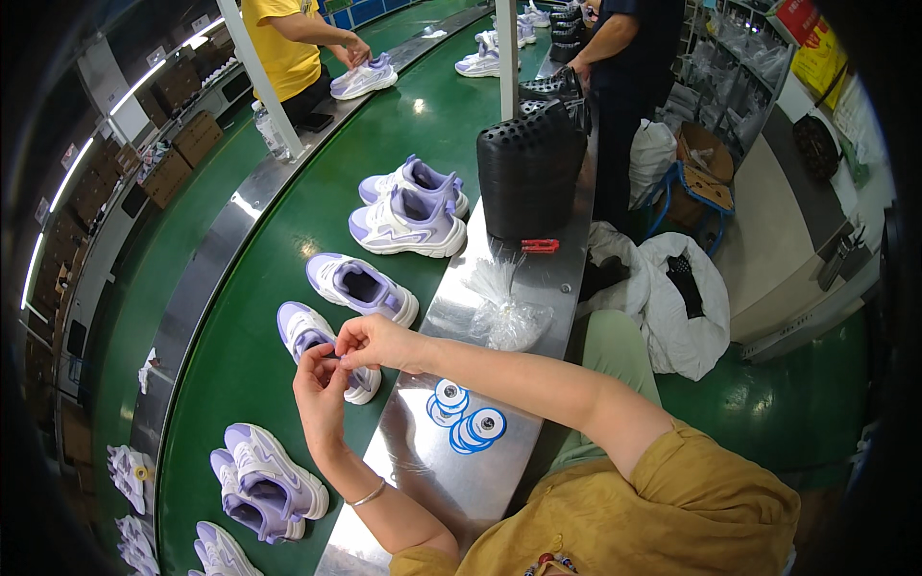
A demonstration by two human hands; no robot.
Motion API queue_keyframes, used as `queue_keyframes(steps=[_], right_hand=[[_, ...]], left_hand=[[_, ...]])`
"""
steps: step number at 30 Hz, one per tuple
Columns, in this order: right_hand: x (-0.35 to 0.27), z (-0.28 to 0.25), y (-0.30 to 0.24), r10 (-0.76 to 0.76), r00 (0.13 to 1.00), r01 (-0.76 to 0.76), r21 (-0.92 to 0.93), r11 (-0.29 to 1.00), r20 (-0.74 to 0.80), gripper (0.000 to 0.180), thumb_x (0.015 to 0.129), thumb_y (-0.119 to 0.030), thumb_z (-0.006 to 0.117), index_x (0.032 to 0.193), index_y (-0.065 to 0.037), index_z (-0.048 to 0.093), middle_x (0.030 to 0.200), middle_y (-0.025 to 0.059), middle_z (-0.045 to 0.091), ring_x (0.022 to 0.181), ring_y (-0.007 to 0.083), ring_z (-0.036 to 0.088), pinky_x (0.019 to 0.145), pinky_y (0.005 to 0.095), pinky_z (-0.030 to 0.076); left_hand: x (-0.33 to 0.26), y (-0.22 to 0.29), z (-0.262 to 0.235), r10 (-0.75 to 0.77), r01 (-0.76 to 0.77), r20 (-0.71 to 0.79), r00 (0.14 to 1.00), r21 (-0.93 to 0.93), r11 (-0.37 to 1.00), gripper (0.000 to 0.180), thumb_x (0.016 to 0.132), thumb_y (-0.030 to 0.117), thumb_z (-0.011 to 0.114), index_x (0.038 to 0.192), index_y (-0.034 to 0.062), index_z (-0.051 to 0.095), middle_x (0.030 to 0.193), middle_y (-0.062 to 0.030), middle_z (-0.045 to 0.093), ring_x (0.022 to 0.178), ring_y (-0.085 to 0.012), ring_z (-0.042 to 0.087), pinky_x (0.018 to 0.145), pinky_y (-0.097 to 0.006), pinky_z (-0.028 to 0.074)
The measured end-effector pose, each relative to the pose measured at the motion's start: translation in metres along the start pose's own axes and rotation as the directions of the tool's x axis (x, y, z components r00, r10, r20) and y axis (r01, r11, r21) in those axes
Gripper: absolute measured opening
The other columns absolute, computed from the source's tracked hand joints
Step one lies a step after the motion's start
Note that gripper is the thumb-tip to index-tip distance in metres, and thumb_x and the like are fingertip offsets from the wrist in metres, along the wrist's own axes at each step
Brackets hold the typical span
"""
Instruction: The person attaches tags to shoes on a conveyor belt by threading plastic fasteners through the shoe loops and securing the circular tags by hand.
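Observation:
Above a white and lilac sneaker on the green conveyor belt, my two hands meet fingertip to fingertip. My left hand is closed in a pinch, and my right hand pinches right against it. Whatever lies between the fingers is too small to make out. The sneaker's mate stands just beyond. On the metal ledge by my forearms lie round paper tags with blue rims, loosely overlapping. A clear plastic bag of thin, pale pieces rests farther along that ledge.
More sneaker pairs stand on the belt, one pair farther off and another nearer. A tall black perforated stack and a small red tool occupy the ledge. White sacks sit at right. Two people work beyond.

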State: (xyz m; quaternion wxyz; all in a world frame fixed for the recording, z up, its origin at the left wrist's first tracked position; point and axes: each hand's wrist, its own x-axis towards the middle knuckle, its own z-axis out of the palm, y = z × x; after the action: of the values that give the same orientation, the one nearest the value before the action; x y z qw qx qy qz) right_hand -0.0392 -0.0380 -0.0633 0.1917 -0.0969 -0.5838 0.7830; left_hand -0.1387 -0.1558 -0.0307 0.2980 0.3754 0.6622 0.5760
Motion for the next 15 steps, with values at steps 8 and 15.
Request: queue_keyframes(steps=[8,15], right_hand=[[0.009,-0.064,-0.025,-0.057,0.998,0.059,-0.136,0.989,0.019,0.014,0.077,-0.004,0.063,0.089,0.000,0.058,0.074,0.0022,0.057,0.063,0.0066,0.053,0.051,0.0206,0.043],[0.032,-0.121,-0.029,-0.190,0.982,0.187,-0.239,0.953,0.009,0.015,0.074,0.000,0.061,0.088,0.001,0.059,0.075,0.0022,0.057,0.069,0.0066,0.053,0.061,0.0207,0.044]], left_hand=[[0.046,0.006,0.049,0.000,0.000,-0.009,1.000,0.031,1.000,0.026,0.080,-0.005,0.058,0.105,-0.0025,0.051,0.072,-0.0023,0.059,0.062,-0.0066,0.050,0.056,-0.020,0.040],[0.090,0.009,0.087,0.012,-0.012,-0.005,1.000,0.059,0.998,0.028,0.078,-0.006,0.057,0.105,-0.0007,0.052,0.070,-0.0012,0.057,0.060,-0.0056,0.049,0.052,-0.019,0.036]])
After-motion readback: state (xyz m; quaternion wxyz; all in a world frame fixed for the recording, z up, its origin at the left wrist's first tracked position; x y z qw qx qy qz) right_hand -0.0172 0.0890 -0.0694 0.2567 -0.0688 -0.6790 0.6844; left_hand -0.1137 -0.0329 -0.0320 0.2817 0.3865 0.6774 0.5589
